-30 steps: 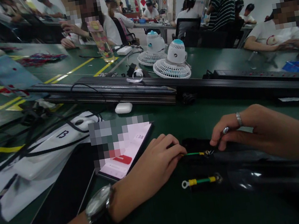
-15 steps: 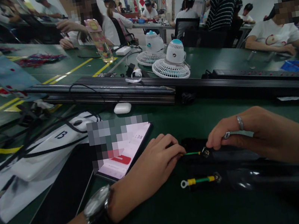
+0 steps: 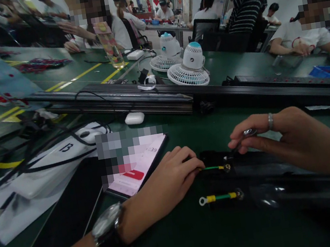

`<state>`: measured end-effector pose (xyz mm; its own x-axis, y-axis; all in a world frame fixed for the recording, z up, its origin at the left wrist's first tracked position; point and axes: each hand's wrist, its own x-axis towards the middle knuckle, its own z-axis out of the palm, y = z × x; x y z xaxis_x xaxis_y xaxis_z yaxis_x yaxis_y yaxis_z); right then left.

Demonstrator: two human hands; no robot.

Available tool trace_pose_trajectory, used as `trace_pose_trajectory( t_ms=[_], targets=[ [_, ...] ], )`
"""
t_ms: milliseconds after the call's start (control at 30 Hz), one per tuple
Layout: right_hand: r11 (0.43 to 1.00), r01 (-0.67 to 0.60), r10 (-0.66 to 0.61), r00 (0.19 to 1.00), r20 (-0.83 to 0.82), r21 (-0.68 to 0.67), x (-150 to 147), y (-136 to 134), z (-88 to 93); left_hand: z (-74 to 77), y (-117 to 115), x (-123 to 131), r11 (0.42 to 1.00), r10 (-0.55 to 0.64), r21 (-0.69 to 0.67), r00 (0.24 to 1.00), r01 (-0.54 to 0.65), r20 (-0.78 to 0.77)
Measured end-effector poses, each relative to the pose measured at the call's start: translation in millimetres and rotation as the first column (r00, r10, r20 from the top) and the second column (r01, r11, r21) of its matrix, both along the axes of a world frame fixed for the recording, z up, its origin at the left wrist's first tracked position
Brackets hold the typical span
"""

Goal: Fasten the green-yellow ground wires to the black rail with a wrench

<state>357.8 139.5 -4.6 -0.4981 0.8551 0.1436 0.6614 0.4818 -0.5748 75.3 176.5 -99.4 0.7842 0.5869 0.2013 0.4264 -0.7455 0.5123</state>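
Observation:
My left hand (image 3: 174,174), with a watch (image 3: 108,228) on its wrist, pinches the left end of a short green wire (image 3: 212,168) with yellow sleeves. The wire's other end is fixed by a screw (image 3: 227,167) to a long black part (image 3: 263,160). My right hand (image 3: 270,134) grips a slim pen-like tool (image 3: 248,132) with a silver end, its tip a little above the black part. Nearer to me lies a second green wire (image 3: 222,197), its ring terminal (image 3: 202,202) pointing left, attached to another glossy black part (image 3: 289,195).
Left of my hands lie a lit phone (image 3: 137,165), a dark flat device (image 3: 69,211) and a white power strip-like case (image 3: 56,168) with black cords. Black rails (image 3: 148,97) run across behind, near a white earbud case (image 3: 134,118). Two fans (image 3: 188,69) and several people are beyond.
My right hand has lifted the tool up and back to the right, away from the screw. My left hand stays on the wire's end.

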Motion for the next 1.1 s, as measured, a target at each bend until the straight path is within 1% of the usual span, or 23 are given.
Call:
trace_pose_trajectory(
  t_ms=[67, 133, 433, 800, 1100],
  targets=[
    [0.999, 0.020, -0.020, 1.000, 0.003, 0.032, -1.2, -0.7, -0.7, -0.3, 0.0, -0.3, 1.000, 0.000, -0.009, 1.000, 0.000, -0.003],
    [0.999, 0.013, -0.013, 1.000, 0.018, 0.044, -2.5, -1.3, -1.1, -1.0, 0.2, -0.8, 1.000, -0.001, -0.016, 1.000, 0.000, -0.013],
    [0.999, 0.004, -0.005, 0.999, 0.036, 0.037, -5.5, -2.8, -0.5, -0.7, 0.9, -0.8, 0.999, -0.004, -0.037, 0.999, 0.003, -0.040],
    [0.996, -0.093, 0.093, 0.995, 0.039, -0.004, -8.1, -0.8, -1.6, 0.2, 1.4, -0.8, 0.999, -0.004, -0.049, 0.998, 0.000, -0.066],
    [0.989, -0.145, 0.145, 0.988, 0.052, 0.014, -4.8, 0.3, -7.8, 3.3, 1.1, -0.9, 0.998, -0.002, -0.061, 0.997, -0.003, -0.082]
  ],
)
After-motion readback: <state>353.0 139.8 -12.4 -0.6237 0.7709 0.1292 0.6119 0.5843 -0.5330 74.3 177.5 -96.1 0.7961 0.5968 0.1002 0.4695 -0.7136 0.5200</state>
